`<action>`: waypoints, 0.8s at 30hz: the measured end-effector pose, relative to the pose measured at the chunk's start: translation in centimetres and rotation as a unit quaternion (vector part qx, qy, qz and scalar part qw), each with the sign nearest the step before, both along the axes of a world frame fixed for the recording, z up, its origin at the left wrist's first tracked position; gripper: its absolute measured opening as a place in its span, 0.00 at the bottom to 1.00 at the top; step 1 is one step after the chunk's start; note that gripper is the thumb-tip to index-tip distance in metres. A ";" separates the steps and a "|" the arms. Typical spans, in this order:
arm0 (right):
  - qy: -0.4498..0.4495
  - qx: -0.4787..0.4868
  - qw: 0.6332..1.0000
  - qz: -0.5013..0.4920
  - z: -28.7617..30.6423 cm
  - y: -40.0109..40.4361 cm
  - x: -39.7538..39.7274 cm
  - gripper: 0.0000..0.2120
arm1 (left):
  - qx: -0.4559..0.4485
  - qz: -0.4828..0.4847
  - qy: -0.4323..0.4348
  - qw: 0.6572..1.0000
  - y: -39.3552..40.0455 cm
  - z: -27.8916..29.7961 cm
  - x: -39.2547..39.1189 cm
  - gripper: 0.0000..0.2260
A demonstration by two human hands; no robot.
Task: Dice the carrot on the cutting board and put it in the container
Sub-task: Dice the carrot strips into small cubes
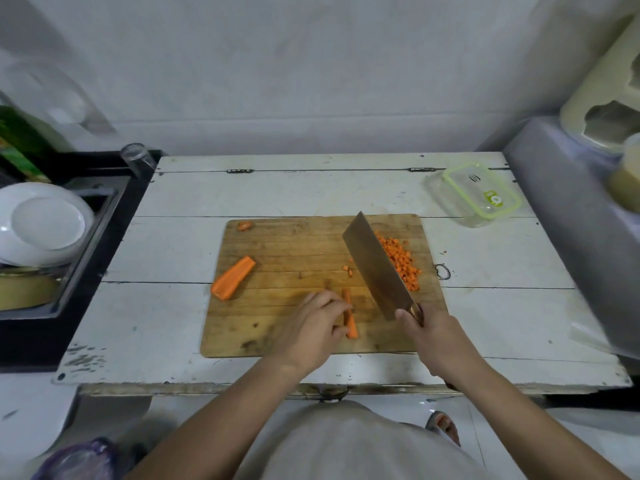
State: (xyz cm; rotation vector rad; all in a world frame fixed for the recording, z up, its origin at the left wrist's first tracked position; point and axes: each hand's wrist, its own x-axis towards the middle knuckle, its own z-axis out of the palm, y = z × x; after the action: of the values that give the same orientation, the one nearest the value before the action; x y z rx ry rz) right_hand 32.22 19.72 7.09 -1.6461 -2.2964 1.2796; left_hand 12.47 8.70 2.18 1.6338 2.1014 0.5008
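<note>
A wooden cutting board [298, 244] lies on the white table. My left hand [313, 323] pinches thin carrot sticks [350, 320] near the board's front. My right hand [431, 329] grips the handle of a cleaver [375, 268], whose blade is raised and tilted over the board. Behind the blade lies a pile of diced carrot [401, 263]. A large carrot half [232, 278] rests at the board's left, and a small end piece [244, 225] sits at the far left corner. A clear container with a green-rimmed lid [479, 194] stands at the table's far right.
A black sink [69, 258] with white plates [45, 223] and a bowl is left of the table. A clear glass [138, 157] stands at the table's back left corner. A grey covered appliance [575, 216] crowds the right side. The white table [173, 320] ends just before my body.
</note>
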 end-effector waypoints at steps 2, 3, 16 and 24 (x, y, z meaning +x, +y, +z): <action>-0.009 0.005 1.000 0.001 0.3 0.1 0.0 0.15 | 0.022 -0.074 0.043 0.996 0.2 -0.9 -0.1 0.19; -0.014 0.007 1.000 0.004 0.3 0.1 0.0 0.15 | 0.027 -0.080 0.062 0.994 0.3 -1.2 0.1 0.18; -0.014 -0.008 1.000 0.020 0.4 -0.3 -0.6 0.18 | -0.066 0.076 0.154 0.983 -1.4 1.0 -3.6 0.09; -0.024 0.005 0.998 0.056 0.7 -1.1 -2.1 0.16 | -0.142 0.378 -0.422 0.812 1.2 2.9 -0.6 0.09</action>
State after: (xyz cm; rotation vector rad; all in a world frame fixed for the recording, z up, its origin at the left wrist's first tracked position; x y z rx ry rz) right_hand 30.15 18.66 7.74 -1.5827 -2.4511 1.2603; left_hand 11.87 9.91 5.09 0.2052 1.8607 0.8878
